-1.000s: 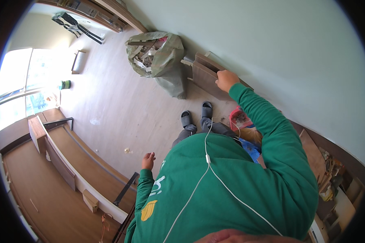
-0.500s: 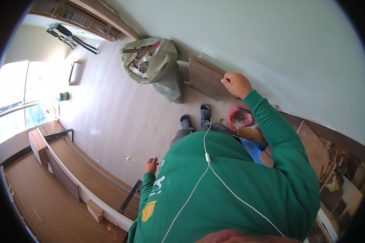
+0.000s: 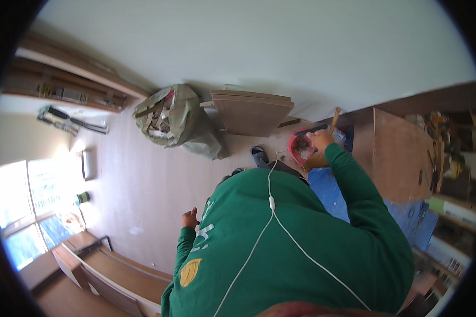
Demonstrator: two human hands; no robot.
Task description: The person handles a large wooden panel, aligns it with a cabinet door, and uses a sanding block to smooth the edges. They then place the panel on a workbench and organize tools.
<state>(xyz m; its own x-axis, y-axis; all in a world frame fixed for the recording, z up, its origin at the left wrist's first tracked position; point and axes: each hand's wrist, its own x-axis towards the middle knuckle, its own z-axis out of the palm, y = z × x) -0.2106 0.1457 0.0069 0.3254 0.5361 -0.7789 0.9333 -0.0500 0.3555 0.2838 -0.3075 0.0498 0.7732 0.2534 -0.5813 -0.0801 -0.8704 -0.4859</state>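
- Closest to me, the white cable [image 3: 272, 203] hangs loose down the front of the green top [image 3: 301, 232]; if I bend lower, I could snag it on something near the floor.
- My left hand [image 3: 189, 219] hangs at the hip, fingers loosely parted with nothing in them, so it offers no support should I tip toward the right.
- My right hand [image 3: 320, 140] is at the red pan [image 3: 293, 143], next to its dark handle [image 3: 314, 129]; from this angle I can't tell whether the fingers have closed on that handle. A grip on one side only could tilt the pan.
- The pan sits near the wall-side edge of the floor [image 3: 153, 185], just past the upper left corner of the blue sheet [image 3: 330, 195]. Its loose debris [image 3: 302, 143] lies uncovered (fine bits, by the look of them), so a jerk may spill it.
- The wooden stick [image 3: 335, 120] rises just beside that hand; a careless wrist might knock it over.
- One dark slipper [image 3: 259, 156] stands near the pan, and a short step could kick it.
- Farther along the wall, the leaning boards [image 3: 251, 113] may slide if bumped at their lower edge.
- The overfull sack [image 3: 209, 142] beyond them could shed scraps if they toppled its way.
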